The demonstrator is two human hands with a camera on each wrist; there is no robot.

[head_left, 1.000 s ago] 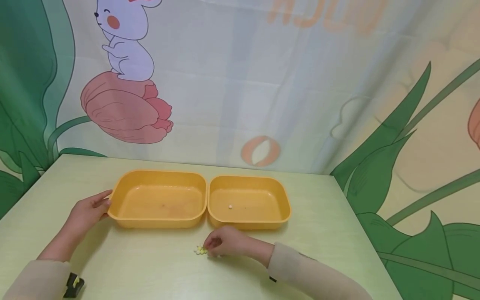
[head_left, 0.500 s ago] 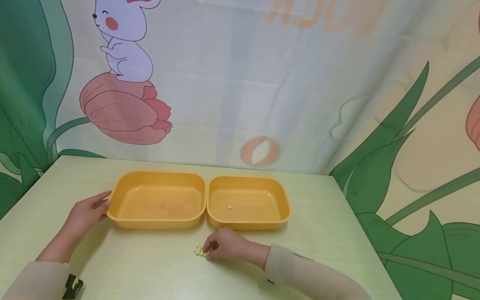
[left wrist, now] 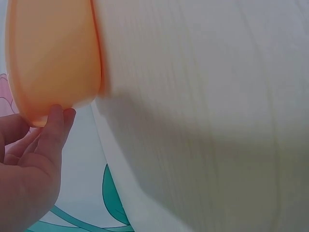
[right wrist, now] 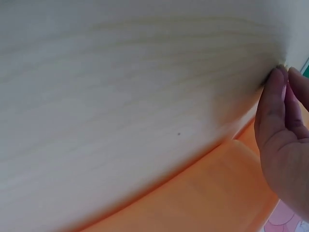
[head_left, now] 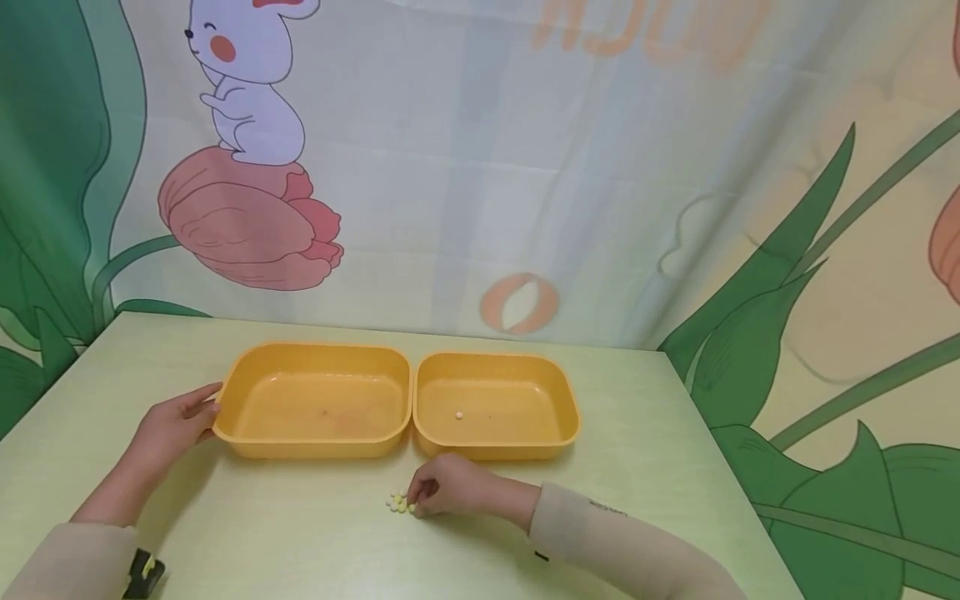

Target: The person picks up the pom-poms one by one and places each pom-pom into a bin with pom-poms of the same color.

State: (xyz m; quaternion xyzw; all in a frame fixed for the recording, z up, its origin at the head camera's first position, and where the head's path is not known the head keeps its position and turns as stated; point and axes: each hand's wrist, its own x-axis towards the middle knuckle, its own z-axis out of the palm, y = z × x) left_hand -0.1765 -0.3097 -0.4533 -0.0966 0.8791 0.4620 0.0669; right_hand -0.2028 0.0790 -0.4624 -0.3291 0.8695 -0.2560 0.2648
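My right hand rests low on the table, thumb and fingertips at the right edge of a cluster of several small round yellow and whitish pieces. It pinches one of them; the fingers partly hide it, and whether these are beads or tablets is too small to tell. In the right wrist view, a yellowish bit shows at the fingertips. My left hand touches the left end of the larger yellow tray with extended fingers. One whitish round piece lies inside the smaller yellow tray.
Both trays stand side by side near the back of the pale table. A printed curtain hangs behind the table's far edge. A black buckle sits by my left sleeve.
My right hand has shifted only slightly at the edge of the cluster, its fingertips still among the pieces. The left hand and both trays have kept their places.
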